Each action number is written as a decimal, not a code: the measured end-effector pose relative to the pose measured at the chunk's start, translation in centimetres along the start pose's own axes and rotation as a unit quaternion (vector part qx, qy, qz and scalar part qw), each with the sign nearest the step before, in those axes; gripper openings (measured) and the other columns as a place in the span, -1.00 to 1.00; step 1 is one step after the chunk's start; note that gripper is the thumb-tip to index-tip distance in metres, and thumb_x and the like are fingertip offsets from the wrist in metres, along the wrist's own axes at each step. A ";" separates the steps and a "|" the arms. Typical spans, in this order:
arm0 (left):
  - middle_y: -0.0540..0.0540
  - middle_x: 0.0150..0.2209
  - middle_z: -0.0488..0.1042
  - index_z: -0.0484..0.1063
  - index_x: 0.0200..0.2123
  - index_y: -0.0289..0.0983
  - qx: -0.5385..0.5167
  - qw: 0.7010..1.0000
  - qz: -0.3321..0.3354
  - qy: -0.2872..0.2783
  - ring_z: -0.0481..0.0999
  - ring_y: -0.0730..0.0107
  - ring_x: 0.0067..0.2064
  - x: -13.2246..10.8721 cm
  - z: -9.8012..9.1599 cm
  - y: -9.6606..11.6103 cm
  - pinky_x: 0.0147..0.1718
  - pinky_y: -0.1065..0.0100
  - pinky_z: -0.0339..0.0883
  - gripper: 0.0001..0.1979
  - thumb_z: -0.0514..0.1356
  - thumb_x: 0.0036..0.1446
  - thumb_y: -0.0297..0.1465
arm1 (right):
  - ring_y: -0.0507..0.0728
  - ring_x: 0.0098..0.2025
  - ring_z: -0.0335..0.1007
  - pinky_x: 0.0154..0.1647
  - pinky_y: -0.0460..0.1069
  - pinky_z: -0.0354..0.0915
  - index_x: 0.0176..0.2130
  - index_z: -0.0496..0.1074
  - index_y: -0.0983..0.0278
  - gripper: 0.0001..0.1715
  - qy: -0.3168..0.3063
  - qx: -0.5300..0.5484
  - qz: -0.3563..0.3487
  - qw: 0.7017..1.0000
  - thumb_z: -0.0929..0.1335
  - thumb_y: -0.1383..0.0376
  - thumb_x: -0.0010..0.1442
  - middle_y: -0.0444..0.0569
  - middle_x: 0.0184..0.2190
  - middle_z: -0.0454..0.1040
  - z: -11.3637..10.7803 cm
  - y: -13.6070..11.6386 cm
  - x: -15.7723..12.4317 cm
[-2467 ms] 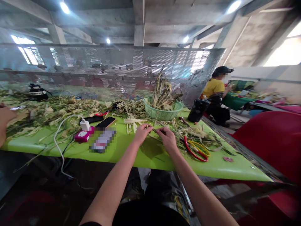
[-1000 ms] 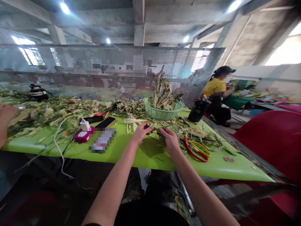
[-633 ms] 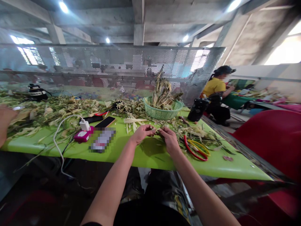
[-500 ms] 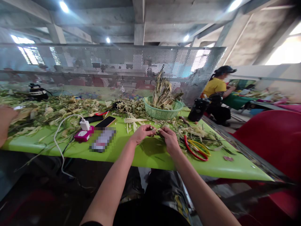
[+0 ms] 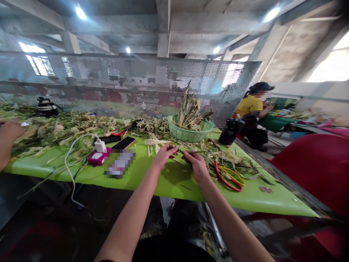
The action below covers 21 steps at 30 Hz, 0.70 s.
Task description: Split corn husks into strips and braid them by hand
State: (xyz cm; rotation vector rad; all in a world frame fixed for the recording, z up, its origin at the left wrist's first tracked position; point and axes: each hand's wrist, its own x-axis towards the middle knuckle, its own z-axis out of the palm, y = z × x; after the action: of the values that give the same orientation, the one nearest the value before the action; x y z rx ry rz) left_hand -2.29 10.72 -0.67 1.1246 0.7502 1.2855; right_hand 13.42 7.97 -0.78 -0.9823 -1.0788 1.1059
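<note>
Over the front of the green table (image 5: 174, 185), my left hand (image 5: 164, 156) is closed in a pinch, thumb against fingers. Something small and pale seems to be at its fingertips, too small to make out. A short gap to the right, my right hand (image 5: 197, 163) pinches a thin plant stalk (image 5: 202, 151), whose end sticks out past the fingers. Just beyond my left hand lies a pale dried leaf piece (image 5: 158, 142). Scissors with red and yellow handles (image 5: 227, 178) rest to the right of my right hand, by loose plant stems (image 5: 231, 160).
A green basket (image 5: 188, 135) holding dried plants stands behind my hands. To the left are a phone (image 5: 123, 143), a pink power block (image 5: 98, 157) with a white cable, and heaped plant scraps (image 5: 68, 127). Another person's hand (image 5: 9, 136) is at far left; a black container (image 5: 230, 131) stands right.
My hands, which met at the fingertips over a small plant piece, have moved slightly apart. The view has shifted a little, so the table sits lower.
</note>
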 end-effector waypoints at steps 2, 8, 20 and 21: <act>-0.01 -0.36 0.46 0.47 -0.33 -0.29 -0.003 1.000 0.000 -0.001 0.44 0.47 -0.34 0.0 0.0 0.0 -0.35 0.41 0.29 -0.66 0.39 -0.14 -0.22 | 0.05 -0.52 0.30 -0.48 -0.07 0.16 -0.46 0.51 0.27 -0.62 -0.007 0.005 -0.002 1.000 0.56 0.07 -0.20 -0.10 -0.59 0.48 0.1 -0.2 -0.1; 0.03 -0.47 0.42 0.44 -0.41 -0.33 -0.058 0.997 -0.039 -0.039 0.40 0.51 -0.42 -0.1 -0.2 0.4 -0.34 0.38 0.29 -0.64 0.44 -0.23 -0.27 | 0.05 -0.53 0.31 -0.50 -0.08 0.15 -0.46 0.50 0.28 -0.63 -0.031 0.022 0.039 0.999 0.55 0.09 -0.20 -0.11 -0.60 0.48 0.2 -0.3 -0.3; -0.04 -0.35 0.48 0.47 -0.31 -0.29 -0.060 0.997 -0.032 -0.030 0.46 0.43 -0.31 -0.4 0.0 0.4 -0.34 0.41 0.28 -0.69 0.35 -0.05 -0.20 | -0.01 -0.58 0.23 -0.57 -0.10 0.10 -0.45 0.51 0.28 -0.66 -0.004 0.055 0.026 0.998 0.55 0.11 -0.17 -0.13 -0.60 0.47 -0.1 0.2 0.5; -0.03 -0.35 0.48 0.47 -0.31 -0.29 -0.049 0.998 -0.032 -0.032 0.46 0.42 -0.31 -0.3 0.0 0.4 -0.33 0.41 0.28 -0.69 0.37 -0.07 -0.22 | 0.00 -0.58 0.24 -0.57 -0.10 0.11 -0.44 0.51 0.28 -0.65 -0.004 0.057 0.029 0.998 0.56 0.12 -0.17 -0.13 -0.60 0.47 -0.1 0.2 0.4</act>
State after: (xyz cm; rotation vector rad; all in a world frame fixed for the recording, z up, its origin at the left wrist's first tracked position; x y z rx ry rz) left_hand -2.51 10.38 -0.38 1.0500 0.6639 1.2132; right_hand 13.49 8.43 -0.92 -0.9245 -0.9878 1.2051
